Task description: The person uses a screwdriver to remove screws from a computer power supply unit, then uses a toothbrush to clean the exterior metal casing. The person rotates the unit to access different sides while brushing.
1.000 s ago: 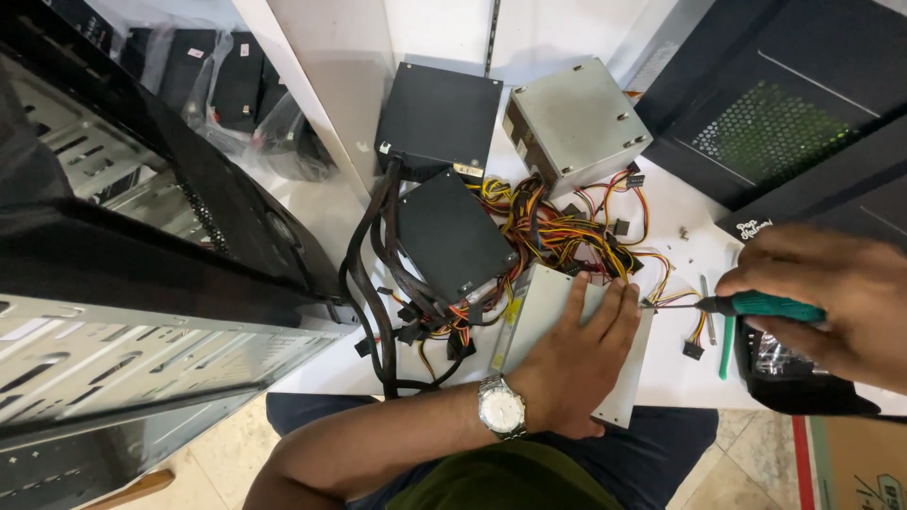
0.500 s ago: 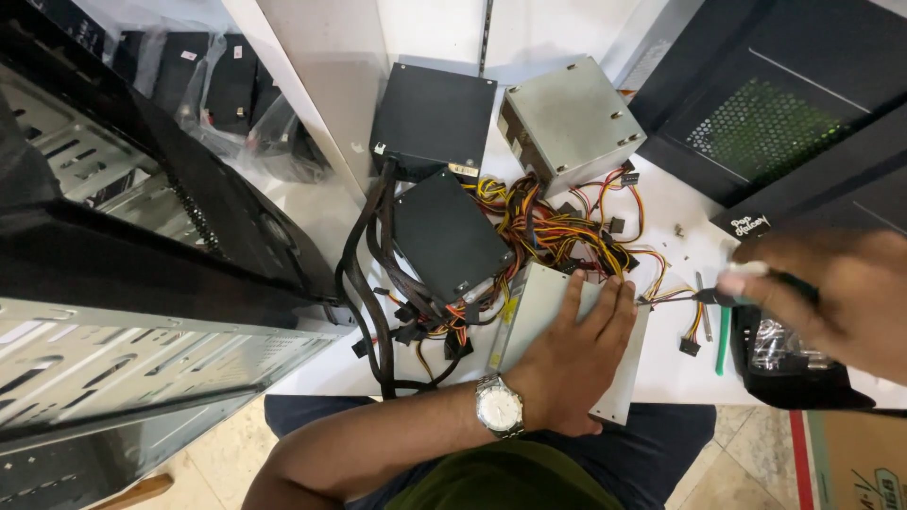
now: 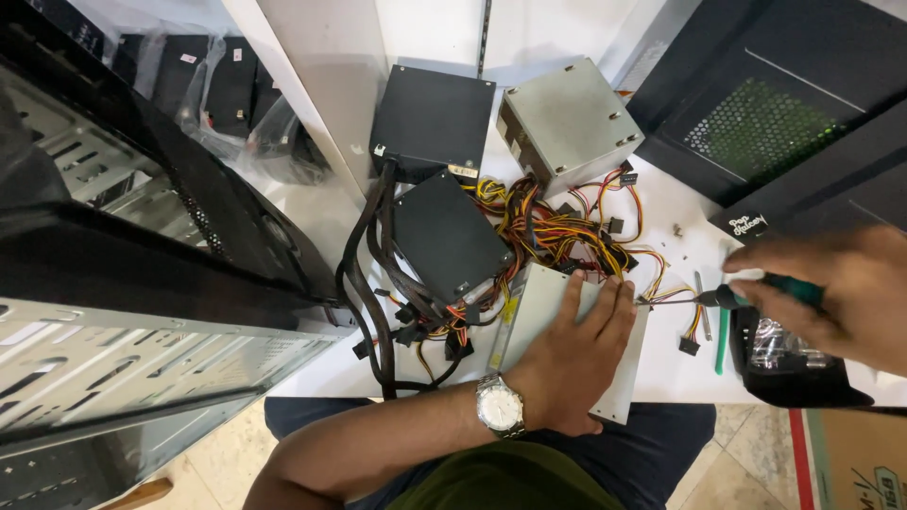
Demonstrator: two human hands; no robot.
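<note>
- White tabletop (image 3: pixel 661 368) fills the view, crowded with computer parts, and everything here is placed off the silver power supply (image 3: pixel 548 312) lying near the front edge.
- Left hand (image 3: pixel 576 364) lies flat on that silver power supply, fingers spread, pinning it down; it grips nothing.
- Right hand (image 3: pixel 836 288) is closed around a green-handled screwdriver (image 3: pixel 727 297), out to the right of the silver power supply.
- Change from a second ago: the screwdriver was held off to the right, and now its thin shaft points left, tip right at the box's right edge, beside the left fingertips.
- My read: the tool has been brought in to work on that edge.
- Behind the silver box sits a tangle of coloured wires (image 3: pixel 557 227), with two black power supplies (image 3: pixel 430 123) and a grey one (image 3: pixel 567 123) further back.
</note>
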